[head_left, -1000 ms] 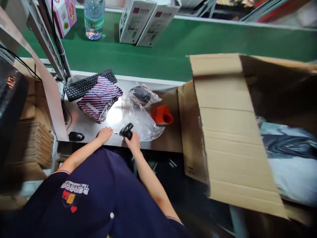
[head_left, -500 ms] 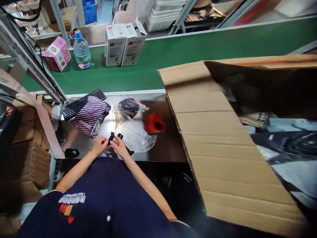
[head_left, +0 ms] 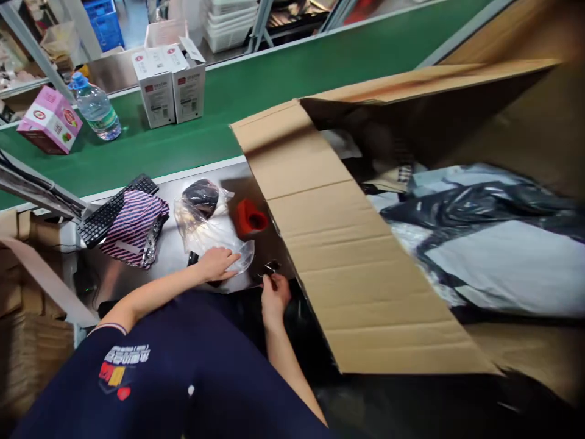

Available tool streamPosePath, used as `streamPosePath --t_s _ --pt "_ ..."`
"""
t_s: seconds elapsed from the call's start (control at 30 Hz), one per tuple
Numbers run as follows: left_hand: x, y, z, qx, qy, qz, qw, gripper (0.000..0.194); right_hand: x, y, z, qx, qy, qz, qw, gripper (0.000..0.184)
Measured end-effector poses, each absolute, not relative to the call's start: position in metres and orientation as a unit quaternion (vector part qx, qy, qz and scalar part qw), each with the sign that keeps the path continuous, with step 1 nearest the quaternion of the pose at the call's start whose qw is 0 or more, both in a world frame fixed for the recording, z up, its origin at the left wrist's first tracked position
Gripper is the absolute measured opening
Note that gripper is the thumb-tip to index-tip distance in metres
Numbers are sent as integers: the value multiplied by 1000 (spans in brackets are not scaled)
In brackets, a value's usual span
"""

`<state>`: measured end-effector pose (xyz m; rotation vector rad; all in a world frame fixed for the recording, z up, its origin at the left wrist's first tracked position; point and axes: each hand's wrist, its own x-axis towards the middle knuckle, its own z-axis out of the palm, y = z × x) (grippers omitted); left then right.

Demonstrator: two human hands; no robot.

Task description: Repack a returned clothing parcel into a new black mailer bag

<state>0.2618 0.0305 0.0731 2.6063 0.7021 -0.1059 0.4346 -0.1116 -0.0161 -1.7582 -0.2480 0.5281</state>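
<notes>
Left hand (head_left: pixel 219 263): palm down over the near edge of a clear plastic bag (head_left: pixel 208 233), fingers pointing to the right; whether they grip the film or merely press on it cannot be told.
Right hand (head_left: pixel 275 294): fingertips brought together at the front edge of the metal table (head_left: pixel 169 262), pinching a small dark item (head_left: pixel 273 266) that looks glossy but is too small to identify.
Step at the table: judging by the pose, a worker handles the small item on one side while steadying the bag on the other.
Next move: would seem to call for a firm pinch on the small piece and a light touch on the slippery film.
Small dark item: at the right fingertips, near the cardboard box (head_left: pixel 342 256) and well to the right of the left hand.
Clear plastic bag: partly under the left hand and apart from the right, a dark rounded article (head_left: pixel 202 195) showing through the film at its far end.
Around the bag: a red hollow holder (head_left: pixel 251 217) just to the right, a striped garment pack (head_left: pixel 132 222) overlapping the keyboard (head_left: pixel 98 222) to the left.
</notes>
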Motion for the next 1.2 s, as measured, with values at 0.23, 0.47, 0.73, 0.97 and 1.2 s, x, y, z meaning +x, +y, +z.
streamPosePath --t_s 0.23,0.47,0.73,0.97,1.2 --pt "348 22 41 916 294 -129 241 29 429 -92 -47 -699 72 230 674 61" --pt "289 43 40 897 345 -79 263 17 397 -48 -33 -666 9 355 656 61" --pt "202 53 96 874 333 222 274 20 371 -29 64 -674 -448 312 498 29" --pt "186 66 136 805 315 426 267 25 374 6 144 -679 -631 190 324 27" --pt "180 89 176 720 396 515 243 28 360 7 163 -615 -638 106 452 39"
